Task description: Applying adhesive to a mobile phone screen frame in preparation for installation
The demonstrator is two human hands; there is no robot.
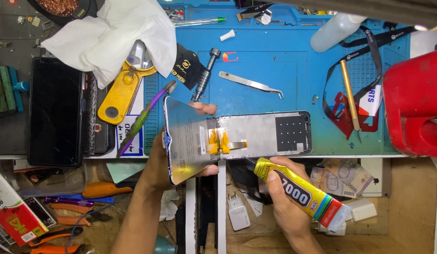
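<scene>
Your left hand (169, 155) had its fingers pinching the tilted screen panel (188, 138) at the nine o'clock end of the phone frame (265, 134) on the bench (275, 70). Your right hand (284, 197), at five o'clock from the frame, wrapped its fingers around a yellow glue tube (298, 193)

Bright even overhead light, soft shadows, sharp focus

The red container (413, 103) at the tabletop's right edge runs out of frame, the glue tube's (298, 193) nozzle hides beneath the phone frame (263, 134), and a white cloth (115, 35) covers the yellow tool's (122, 89) upper end.
</scene>
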